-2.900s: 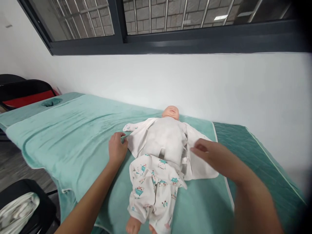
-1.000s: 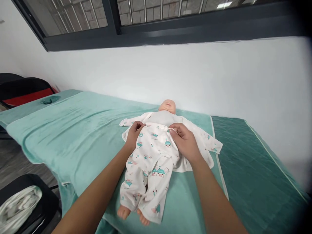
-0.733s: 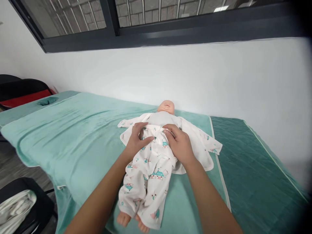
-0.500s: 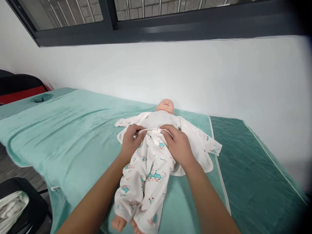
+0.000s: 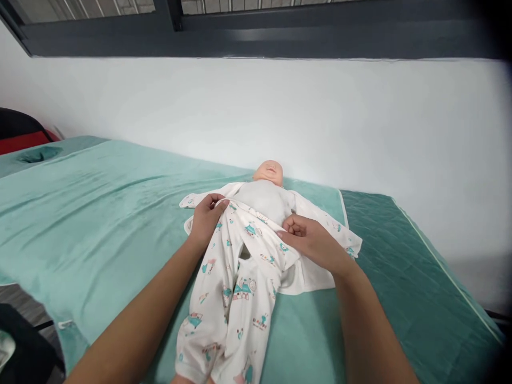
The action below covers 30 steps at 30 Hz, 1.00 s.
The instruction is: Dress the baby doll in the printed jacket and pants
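A baby doll lies on its back, head toward the wall. White baby pants with teal and pink house prints cover its legs. My left hand pinches their waistband at the doll's hip on the left. On the other side my right hand has curled fingers, its thumb pressing the waistband edge, which stretches slantwise across the belly. Between the pant legs a small gap shows. An opened white jacket in a matching print is spread under the doll, sleeves out to both sides. The doll's feet are mostly cut off at the bottom.
A light teal blanket covers the bed, with a darker green quilted mat at the right. Behind stand a white wall and a dark window frame. A black bag-like object sits at the lower left.
My right hand has shifted right and slightly down, pulling the waistband edge aslant. My left hand has moved a little up and left, still pinching. The gap between the pant legs has appeared.
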Tool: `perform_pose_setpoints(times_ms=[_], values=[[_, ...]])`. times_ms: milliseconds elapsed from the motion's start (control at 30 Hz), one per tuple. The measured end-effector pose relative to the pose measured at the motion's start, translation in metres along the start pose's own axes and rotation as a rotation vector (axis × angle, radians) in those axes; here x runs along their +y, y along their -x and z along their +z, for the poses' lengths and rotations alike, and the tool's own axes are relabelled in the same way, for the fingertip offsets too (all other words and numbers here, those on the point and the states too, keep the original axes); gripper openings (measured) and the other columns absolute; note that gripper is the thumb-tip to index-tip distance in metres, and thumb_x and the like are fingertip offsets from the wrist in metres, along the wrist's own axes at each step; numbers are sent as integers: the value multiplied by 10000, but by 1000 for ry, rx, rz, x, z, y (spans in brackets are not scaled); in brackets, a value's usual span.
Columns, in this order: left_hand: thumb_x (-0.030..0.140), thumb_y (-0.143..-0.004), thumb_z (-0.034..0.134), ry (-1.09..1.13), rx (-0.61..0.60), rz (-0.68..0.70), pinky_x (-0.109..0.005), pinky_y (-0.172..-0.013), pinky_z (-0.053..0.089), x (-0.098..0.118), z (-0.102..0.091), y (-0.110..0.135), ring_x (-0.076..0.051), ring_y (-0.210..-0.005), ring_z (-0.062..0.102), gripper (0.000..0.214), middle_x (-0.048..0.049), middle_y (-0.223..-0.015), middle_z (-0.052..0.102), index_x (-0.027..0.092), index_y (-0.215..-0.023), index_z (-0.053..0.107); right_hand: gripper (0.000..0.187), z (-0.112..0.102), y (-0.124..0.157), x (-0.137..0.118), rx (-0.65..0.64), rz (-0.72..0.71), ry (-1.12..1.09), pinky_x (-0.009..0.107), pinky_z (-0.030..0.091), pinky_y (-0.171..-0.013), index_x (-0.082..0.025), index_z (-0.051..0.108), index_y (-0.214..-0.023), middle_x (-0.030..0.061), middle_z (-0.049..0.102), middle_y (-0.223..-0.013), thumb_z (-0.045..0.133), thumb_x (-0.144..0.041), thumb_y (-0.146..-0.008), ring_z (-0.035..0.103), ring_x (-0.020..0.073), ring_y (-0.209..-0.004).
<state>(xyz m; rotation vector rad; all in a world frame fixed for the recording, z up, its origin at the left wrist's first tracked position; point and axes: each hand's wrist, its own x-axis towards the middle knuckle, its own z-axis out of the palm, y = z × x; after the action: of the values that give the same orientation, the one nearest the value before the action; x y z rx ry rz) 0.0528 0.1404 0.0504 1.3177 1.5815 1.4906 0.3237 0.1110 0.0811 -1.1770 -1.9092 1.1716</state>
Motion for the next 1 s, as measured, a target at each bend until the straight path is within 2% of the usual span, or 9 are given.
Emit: perform_pose_setpoints(times_ms=[100, 200, 333, 533, 667, 733, 800, 900, 1000], values=[[424, -772, 704, 84, -116, -13, -233, -645, 366, -10, -3, 3, -122, -698, 491, 268, 25, -767, 577, 199, -897, 630, 296, -6, 3, 1, -118, 22, 58, 272, 244, -577, -211, 427, -690, -50, 334, -682, 571, -386, -880, 315, 116, -639], [439, -757, 728, 185, -242, -74, -238, -654, 389, -16, -8, 4, -130, -720, 513, 288, 16, -795, 589, 200, -882, 626, 264, -10, 5, 4, -229, 32, 40, 271, 264, -607, -211, 417, -711, -43, 349, -723, 588, -334, -870, 339, 120, -679], [440, -750, 747, 253, -363, -134, -235, -643, 396, -19, -14, 2, -125, -719, 525, 306, 16, -815, 581, 196, -882, 617, 234, -8, 4, 9, -248, 51, -79, 267, 268, -609, -212, 449, -749, -46, 360, -725, 599, -337, -878, 345, 119, -680], [452, -801, 708, 202, -414, -104, -222, -635, 389, -23, -17, 2, -110, -711, 517, 290, 23, -805, 572, 193, -886, 607, 165, 3, -4, 20, -75, 43, -190, 254, 237, -552, -211, 545, -797, -64, 394, -642, 625, -340, -861, 340, 101, -594], [427, -788, 737, 268, -360, -89, -208, -620, 386, -23, -14, 5, -98, -693, 508, 284, 26, -791, 565, 188, -866, 606, 168, 10, -10, 24, 230, 34, -291, 241, 230, -508, -222, 537, -786, -81, 407, -567, 664, -328, -816, 332, 88, -519], [406, -783, 749, 358, -320, -119, -204, -591, 378, -22, -15, 4, -90, -659, 493, 278, 26, -756, 545, 178, -835, 599, 188, 14, -14, 26, 412, 33, -377, 235, 233, -483, -235, 519, -798, -90, 426, -531, 680, -331, -789, 337, 88, -483], [389, -797, 736, 493, -306, -153, -212, -574, 384, -21, -17, 2, -85, -608, 464, 270, 33, -697, 499, 171, -786, 576, 201, 17, -18, 28, 529, 53, -412, 231, 245, -466, -243, 518, -815, -92, 459, -522, 687, -340, -766, 351, 93, -467], [370, -818, 710, 639, -355, -172, -239, -587, 417, -21, -21, -1, -81, -544, 419, 263, 54, -632, 423, 177, -750, 544, 191, 20, -21, 33, 515, 131, -345, 230, 274, -466, -235, 549, -815, -75, 522, -551, 666, -376, -764, 393, 103, -481], [361, -809, 726, 504, -456, -177, -219, -582, 388, -21, -21, 0, -79, -576, 443, 250, 35, -666, 485, 162, -765, 583, 192, 20, -22, 38, 469, 135, -244, 232, 278, -478, -224, 571, -806, -61, 544, -577, 642, -401, -784, 407, 107, -503]])
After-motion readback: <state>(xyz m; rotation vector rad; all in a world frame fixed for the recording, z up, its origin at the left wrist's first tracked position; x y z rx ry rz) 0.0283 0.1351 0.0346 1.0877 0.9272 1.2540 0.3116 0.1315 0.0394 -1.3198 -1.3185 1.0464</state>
